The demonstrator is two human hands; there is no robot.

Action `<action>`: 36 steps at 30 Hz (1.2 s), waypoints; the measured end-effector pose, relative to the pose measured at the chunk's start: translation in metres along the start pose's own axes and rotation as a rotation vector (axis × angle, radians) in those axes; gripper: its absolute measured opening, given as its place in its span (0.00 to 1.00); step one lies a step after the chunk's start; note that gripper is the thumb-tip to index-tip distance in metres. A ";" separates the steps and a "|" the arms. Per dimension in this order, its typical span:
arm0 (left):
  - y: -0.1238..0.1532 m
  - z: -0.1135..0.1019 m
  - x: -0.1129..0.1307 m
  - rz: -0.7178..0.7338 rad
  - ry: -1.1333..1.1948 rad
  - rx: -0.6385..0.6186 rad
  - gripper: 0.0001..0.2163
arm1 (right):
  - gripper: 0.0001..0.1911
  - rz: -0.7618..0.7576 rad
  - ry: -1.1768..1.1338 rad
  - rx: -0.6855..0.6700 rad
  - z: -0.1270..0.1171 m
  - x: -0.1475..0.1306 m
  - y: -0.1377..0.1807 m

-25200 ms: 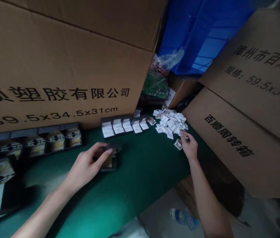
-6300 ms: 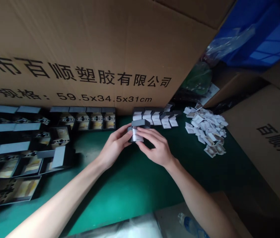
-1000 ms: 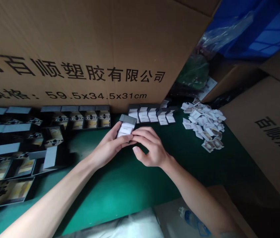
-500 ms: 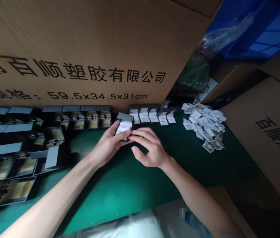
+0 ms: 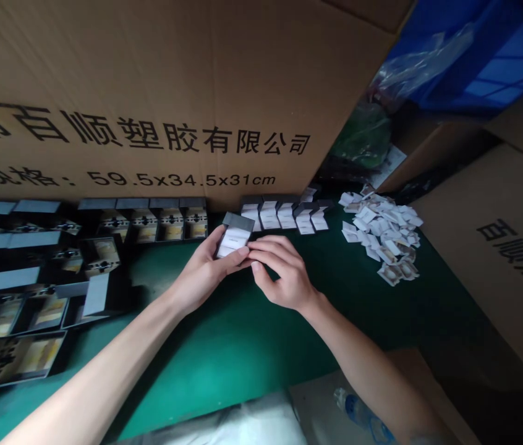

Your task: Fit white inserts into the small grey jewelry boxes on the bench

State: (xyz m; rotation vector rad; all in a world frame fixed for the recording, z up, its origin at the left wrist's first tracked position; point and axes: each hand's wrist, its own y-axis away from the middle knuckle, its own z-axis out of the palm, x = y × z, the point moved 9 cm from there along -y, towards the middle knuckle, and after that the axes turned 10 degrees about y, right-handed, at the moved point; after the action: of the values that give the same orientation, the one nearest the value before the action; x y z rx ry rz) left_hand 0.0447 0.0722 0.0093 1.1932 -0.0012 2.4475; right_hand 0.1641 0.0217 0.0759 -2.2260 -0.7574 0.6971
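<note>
My left hand (image 5: 208,266) is wrapped round a small dark jewellery-type box (image 5: 239,230) above the table. The box's lid is tipped up, and a white insert with a faint printed line shows inside. My left thumb presses along the insert's near edge. Against the right side of the same box rest the fingertips of my right hand (image 5: 284,269), fingers bent and thumb drawn in close to them. Just behind stands a row of similar open boxes with white inserts (image 5: 287,213). A heap of loose white inserts (image 5: 382,225) lies to the right.
Several open dark boxes (image 5: 171,219) with yellowish insides line the left of the green table (image 5: 224,358). A large printed carton (image 5: 159,80) walls off the back, and another carton (image 5: 507,235) stands at right. Below the table edge is a plastic bottle (image 5: 363,417).
The box has shifted slightly right and tilted, so more of its white insert shows. My right thumb has come in towards the box and the other fingers.
</note>
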 end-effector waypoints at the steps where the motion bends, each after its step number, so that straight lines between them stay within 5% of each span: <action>1: 0.000 0.000 0.000 0.001 -0.006 0.001 0.15 | 0.12 -0.007 0.006 0.003 0.000 0.000 0.000; 13: 0.001 -0.003 -0.002 -0.002 -0.097 0.022 0.13 | 0.12 -0.095 0.034 -0.089 0.006 -0.006 0.002; 36: -0.001 -0.009 -0.003 -0.012 -0.105 0.116 0.19 | 0.11 -0.036 -0.041 -0.030 0.002 -0.005 0.002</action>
State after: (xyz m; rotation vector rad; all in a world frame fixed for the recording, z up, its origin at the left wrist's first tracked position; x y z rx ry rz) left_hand 0.0396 0.0735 0.0008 1.3662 0.1184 2.4002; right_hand 0.1601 0.0183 0.0746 -2.2258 -0.8313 0.7196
